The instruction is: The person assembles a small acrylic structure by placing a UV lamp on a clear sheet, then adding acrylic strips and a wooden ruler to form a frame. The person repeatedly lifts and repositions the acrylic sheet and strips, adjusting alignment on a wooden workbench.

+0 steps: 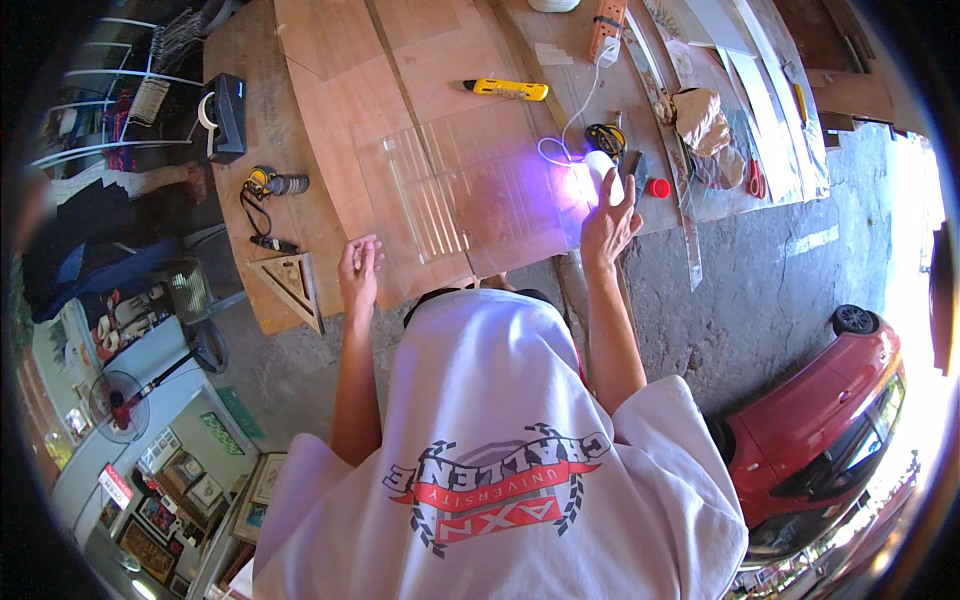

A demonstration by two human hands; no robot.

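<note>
Clear sheet (455, 195) lies on wooden table (262, 112). Right hand (610, 228) closed round white lamp (599, 163), glowing violet, at sheet's right edge. Left hand (360, 270) half-curled by sheet's left edge; can't tell if gripping. Yellow cutter (508, 89) beyond sheet.

We can read lettering on the white shirt (650, 490), where a large printed emblem (502, 490) carries three lines of words: big dark capitals in a curve, smaller capitals along a red ribbon (500, 482), and bold pale capitals on a red block (500, 520). We also see white wording on a small red-and-white sign (115, 486) at lower left, tilted and so small that we make it out only in part. We can read no numbers on the desk (450, 45).
</note>
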